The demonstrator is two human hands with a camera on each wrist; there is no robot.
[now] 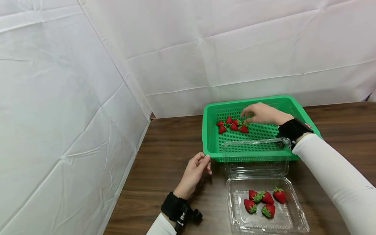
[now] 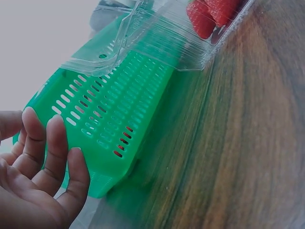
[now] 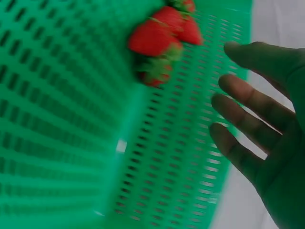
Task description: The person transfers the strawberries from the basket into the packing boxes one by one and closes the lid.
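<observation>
My left hand pinches the front left corner of a green plastic basket by its rim. In the left wrist view its other fingers lie loosely bent beside the slotted wall. Over the basket, my right hand reaches in from the right, fingers spread and holding nothing. Close to its fingertips, several strawberries cluster on the basket's left side. In the right wrist view, strawberries appear apart from the fingers, slightly blurred. A clear plastic clamshell in front holds several strawberries with green leaves.
The clamshell's hinged lid stands raised, overlapping the basket's front edge in the head view. Everything rests on a dark wooden table. White cloth hangs behind the table and along its left side.
</observation>
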